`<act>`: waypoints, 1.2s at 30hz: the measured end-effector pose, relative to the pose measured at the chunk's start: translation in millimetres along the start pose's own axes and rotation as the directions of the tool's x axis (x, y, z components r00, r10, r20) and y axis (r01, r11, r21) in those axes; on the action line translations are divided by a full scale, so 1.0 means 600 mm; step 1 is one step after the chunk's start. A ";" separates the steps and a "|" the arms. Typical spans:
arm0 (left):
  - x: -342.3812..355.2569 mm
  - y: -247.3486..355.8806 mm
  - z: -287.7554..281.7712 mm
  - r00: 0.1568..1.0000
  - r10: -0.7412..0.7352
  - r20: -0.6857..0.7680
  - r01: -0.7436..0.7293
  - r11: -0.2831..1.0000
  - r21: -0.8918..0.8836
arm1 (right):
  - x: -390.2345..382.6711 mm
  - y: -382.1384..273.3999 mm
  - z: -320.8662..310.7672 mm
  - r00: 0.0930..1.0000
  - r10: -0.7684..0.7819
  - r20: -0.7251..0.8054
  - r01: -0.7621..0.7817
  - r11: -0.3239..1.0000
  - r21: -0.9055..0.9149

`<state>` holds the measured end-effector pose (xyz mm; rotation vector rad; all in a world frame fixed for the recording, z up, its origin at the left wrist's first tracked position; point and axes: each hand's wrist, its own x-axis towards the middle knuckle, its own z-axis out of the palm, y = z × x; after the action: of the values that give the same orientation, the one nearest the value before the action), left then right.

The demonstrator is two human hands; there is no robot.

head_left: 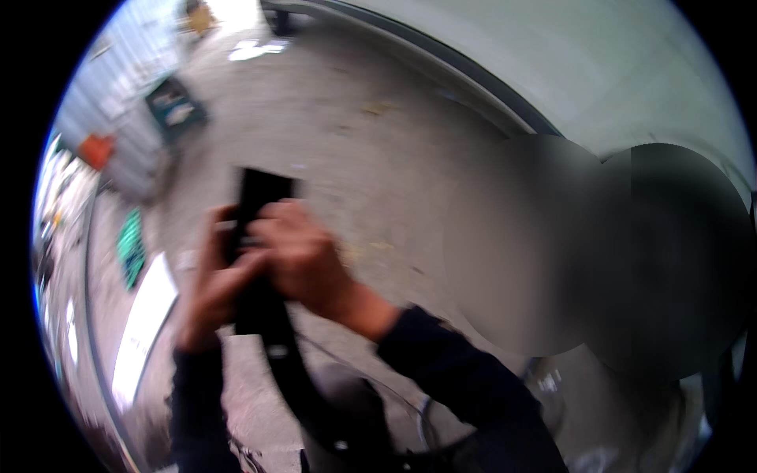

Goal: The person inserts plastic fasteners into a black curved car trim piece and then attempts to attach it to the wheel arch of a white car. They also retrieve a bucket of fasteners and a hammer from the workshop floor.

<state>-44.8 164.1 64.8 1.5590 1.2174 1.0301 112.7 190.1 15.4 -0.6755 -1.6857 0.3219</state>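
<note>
Both hands are raised in front of me around a flat black rectangular object (pixel 266 188), smeared by motion, so its kind is unclear. My left hand (pixel 217 288) wraps its left side, thumb across the front. My right hand (pixel 303 252) closes on its right side with bent fingers. Beneath the hands, a long black strip (pixel 280 366) with small shiny spots curves down toward my body. Whether it joins the object is hidden. Dark sleeves cover both forearms.
A pale panel (pixel 599 63) with a dark lower edge spans the upper right. On the left are a white board (pixel 146 335), a green bundle (pixel 131 248), a dark crate (pixel 173 109) and an orange item (pixel 96 150). Grey blurred patches (pixel 544 244) cover the right side.
</note>
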 end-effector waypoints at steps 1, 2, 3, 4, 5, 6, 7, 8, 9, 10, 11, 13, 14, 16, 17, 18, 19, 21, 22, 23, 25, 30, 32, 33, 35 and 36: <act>-0.007 -0.030 -0.016 0.999 0.019 -0.042 -0.019 1.000 0.000 | -0.010 0.008 0.019 0.998 -0.057 -0.022 0.057 0.998 -0.005; -0.024 -0.058 -0.046 0.994 0.033 -0.103 -0.031 0.999 0.016 | -0.004 0.000 0.034 0.982 -0.180 -0.062 0.181 0.983 0.013; -0.024 -0.073 -0.096 0.997 0.073 -0.020 -0.072 0.995 0.064 | -0.002 -0.008 0.052 0.985 -0.154 -0.071 0.155 0.988 0.010; -0.033 -0.103 -0.128 0.994 0.006 -0.110 -0.002 0.999 0.037 | -0.002 -0.012 0.091 0.970 -0.173 -0.170 0.164 0.984 -0.064; -0.033 -0.128 -0.143 0.983 -0.045 -0.176 0.042 0.999 -0.019 | 0.000 -0.011 0.088 0.974 -0.140 -0.178 0.134 0.990 -0.044; -0.034 -0.123 -0.135 0.975 -0.151 -0.166 0.139 0.987 -0.083 | -0.010 -0.008 0.081 0.976 -0.085 -0.202 0.086 0.996 -0.002; -0.032 -0.123 -0.120 0.971 -0.175 -0.163 0.157 0.980 -0.119 | -0.019 -0.006 0.065 0.990 -0.013 -0.137 0.019 0.999 0.040; -0.030 -0.122 -0.108 0.966 -0.195 -0.169 0.170 0.973 -0.154 | -0.026 -0.003 0.055 0.996 0.050 -0.068 -0.044 0.995 0.085; -0.024 -0.124 -0.092 0.974 -0.175 -0.147 0.154 0.978 -0.141 | -0.030 0.004 0.054 0.994 0.032 -0.103 -0.021 0.995 0.100; -0.018 -0.126 -0.097 0.979 -0.159 -0.125 0.144 0.982 -0.126 | -0.022 -0.006 0.068 0.983 -0.026 -0.184 0.034 0.999 0.041; -0.012 -0.132 -0.102 0.992 -0.103 -0.075 0.098 0.993 -0.065 | -0.021 -0.004 0.075 0.982 -0.046 -0.186 0.051 0.998 0.024; -0.021 -0.132 -0.149 0.999 0.010 -0.035 -0.007 0.996 0.090 | -0.016 0.002 0.103 0.991 -0.019 -0.130 0.024 0.999 0.034; -0.038 -0.093 -0.150 0.999 0.045 -0.002 -0.044 0.987 0.156 | -0.012 -0.001 0.125 0.996 0.008 -0.088 0.000 0.995 0.098; -0.064 -0.041 -0.050 0.988 0.071 -0.140 -0.060 0.995 0.078 | -0.023 -0.001 0.096 0.999 -0.033 -0.035 0.037 0.993 0.114; -0.057 -0.006 -0.025 0.994 -0.053 -0.100 0.053 0.999 -0.006 | -0.013 0.001 0.047 0.996 -0.067 0.061 0.059 0.991 0.117; -0.034 0.011 -0.012 0.995 -0.102 -0.013 0.102 0.993 -0.051 | -0.008 -0.006 0.015 0.995 -0.009 0.099 0.000 0.997 0.083; -0.018 0.039 0.009 0.997 -0.073 0.028 0.073 0.997 -0.025 | 0.003 -0.014 -0.024 0.992 0.042 0.117 -0.050 0.996 0.068; -0.018 0.054 0.006 0.995 -0.086 0.041 0.091 0.985 -0.145 | 0.024 -0.037 -0.038 0.995 0.022 0.093 -0.026 0.999 0.047; -0.029 0.056 -0.003 0.991 -0.126 0.042 0.130 0.982 -0.134 | 0.020 -0.047 -0.030 0.994 0.020 0.103 -0.023 0.999 0.035; -0.040 0.055 -0.013 0.992 -0.122 0.036 0.127 0.977 -0.173 | 0.017 -0.052 -0.018 0.993 0.005 0.119 -0.011 0.999 0.048; -0.051 0.054 -0.018 0.993 -0.108 0.045 0.115 0.968 -0.221 | 0.015 -0.058 -0.014 0.990 -0.031 0.135 0.024 0.998 0.050; -0.042 0.053 -0.007 0.997 -0.047 0.055 0.056 0.982 -0.178 | 0.023 -0.057 -0.037 0.986 -0.041 0.162 0.039 0.999 0.015; -0.040 0.054 -0.006 0.997 -0.049 0.055 0.057 0.986 -0.156 | 0.023 -0.059 -0.037 0.987 -0.039 0.155 0.036 0.999 0.019; -0.038 0.055 -0.006 0.998 -0.047 0.050 0.054 0.988 -0.142 | 0.024 -0.059 -0.035 0.989 -0.032 0.146 0.028 0.999 0.028; -0.037 0.050 -0.006 0.998 -0.053 0.036 0.057 0.991 -0.125 | 0.020 -0.056 -0.027 0.989 -0.014 0.149 0.008 0.999 0.041; -0.039 0.048 -0.008 0.998 -0.059 0.025 0.061 0.991 -0.119 | 0.017 -0.054 -0.023 0.987 -0.007 0.158 -0.001 0.999 0.047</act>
<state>-46.1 138.0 91.6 1.4291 1.1600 1.0263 116.7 168.4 44.8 -0.6258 -1.8236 0.4209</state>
